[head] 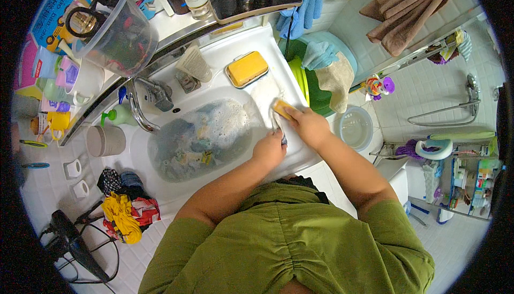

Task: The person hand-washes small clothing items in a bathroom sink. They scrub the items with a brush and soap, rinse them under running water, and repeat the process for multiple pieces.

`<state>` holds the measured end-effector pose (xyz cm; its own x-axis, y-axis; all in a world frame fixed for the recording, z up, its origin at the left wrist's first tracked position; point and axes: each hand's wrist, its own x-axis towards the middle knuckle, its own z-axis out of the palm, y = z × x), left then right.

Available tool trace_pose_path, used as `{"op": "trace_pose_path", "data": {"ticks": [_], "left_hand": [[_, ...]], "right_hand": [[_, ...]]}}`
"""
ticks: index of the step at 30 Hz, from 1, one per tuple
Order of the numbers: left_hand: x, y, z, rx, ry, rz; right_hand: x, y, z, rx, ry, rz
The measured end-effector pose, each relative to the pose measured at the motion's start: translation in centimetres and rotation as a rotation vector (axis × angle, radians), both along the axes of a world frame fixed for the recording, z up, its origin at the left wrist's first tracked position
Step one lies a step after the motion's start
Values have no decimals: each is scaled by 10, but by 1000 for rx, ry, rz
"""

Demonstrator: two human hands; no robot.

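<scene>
My right hand (pixel 311 127) grips a yellow bar, seemingly soap (pixel 282 108), against a wet whitish cloth (pixel 266 93) on the flat right ledge of the white washbasin (pixel 277 43). Closed around the cloth's near end is my left hand (pixel 269 148); a small dark bluish part shows beside its fingers. Behind the cloth lies a larger yellow block (pixel 248 69) in a soap dish. The bowl holds cloudy, foamy water with dark and patterned fabric (pixel 204 145) under it.
A chrome faucet (pixel 142 105), a tube (pixel 194 63) and a green pump bottle (pixel 118 115) stand around the basin. A phone (pixel 255 1) rests on the shelf edge above. At right are a green tub (pixel 291 49) with cloths and a water-filled basin (pixel 355 128). Clothes (pixel 126 213) hang left.
</scene>
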<state>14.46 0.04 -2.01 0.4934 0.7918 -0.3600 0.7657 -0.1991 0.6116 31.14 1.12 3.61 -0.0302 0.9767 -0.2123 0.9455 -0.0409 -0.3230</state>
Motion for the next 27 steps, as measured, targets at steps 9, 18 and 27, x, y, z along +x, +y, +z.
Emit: {"op": "trace_pose_path", "data": {"ticks": [9,18,27], "left_hand": [[-16,-11,-18,609,-47,-290],[-17,-10,-24,481,-9,-372],[-8,-18,-14,394,152,-504]], "right_hand": [[3,0,5,52,188,37],[-24,35,-30,-16,1,-46],[-18,-3,-25,-84,-5,67]]}}
